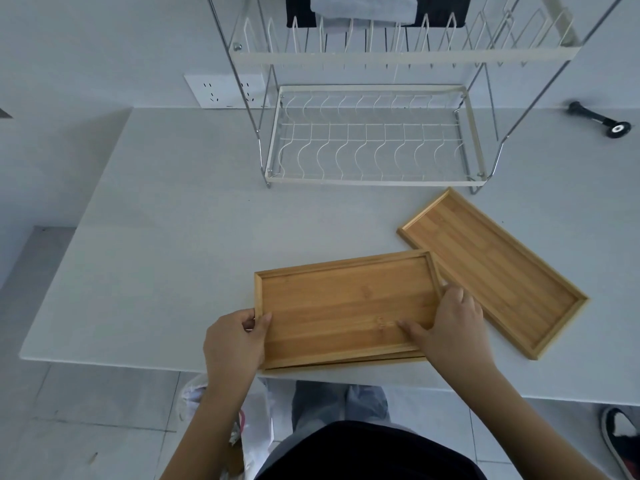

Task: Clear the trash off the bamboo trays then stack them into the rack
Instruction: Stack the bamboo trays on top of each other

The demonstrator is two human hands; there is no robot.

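At lower centre, the left hand (235, 337) and right hand (450, 327) clamp the ends of the top tray (346, 306), stacked on another. A third tray (491, 268) lies right; the rack (370, 140) stands above.

Single head view, looking steeply down, close over table (138, 237); edges probably wide-angle-warped.

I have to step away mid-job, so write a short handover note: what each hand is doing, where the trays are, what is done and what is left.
Left hand grips the left end of the top tray; right hand grips its right end.
It lies on another tray at the table's near edge; a third tray lies to the right.
Done: no trash visible on the trays.
Left: all trays into the empty rack.
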